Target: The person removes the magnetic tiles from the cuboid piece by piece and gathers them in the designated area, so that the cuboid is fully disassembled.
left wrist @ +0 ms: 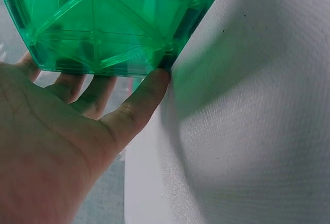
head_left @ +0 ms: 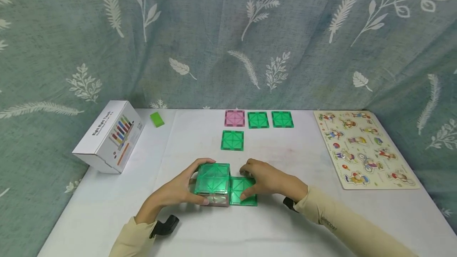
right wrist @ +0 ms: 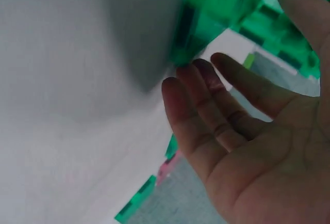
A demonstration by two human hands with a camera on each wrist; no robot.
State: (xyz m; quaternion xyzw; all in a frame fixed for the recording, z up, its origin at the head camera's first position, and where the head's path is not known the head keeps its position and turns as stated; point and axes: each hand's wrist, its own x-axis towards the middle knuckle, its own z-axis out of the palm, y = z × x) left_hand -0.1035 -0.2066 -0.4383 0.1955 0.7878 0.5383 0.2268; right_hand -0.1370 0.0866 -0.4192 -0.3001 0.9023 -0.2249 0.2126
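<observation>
A box-shaped block of magnetic tiles [head_left: 213, 178] stands on the white table, its top green and its front side pinkish. My left hand [head_left: 178, 188] grips it from the left, with the thumb at the near side and fingers around the back. In the left wrist view a green side [left wrist: 95, 33] of the block rests against the thumb and fingers. Beside the block, at its right, lies a flat green magnetic tile [head_left: 238, 189]. My right hand [head_left: 265, 177] holds this tile, thumb over its near right part and curled fingers at the far edge, partly covering it.
Farther back lie a pink tile [head_left: 234, 118] and several green tiles [head_left: 232, 140]. A white box [head_left: 107, 136] stands at the left, near a small lime-green piece [head_left: 157, 119]. A wooden picture puzzle board [head_left: 364, 150] occupies the right side. A patterned curtain [head_left: 214, 43] hangs behind.
</observation>
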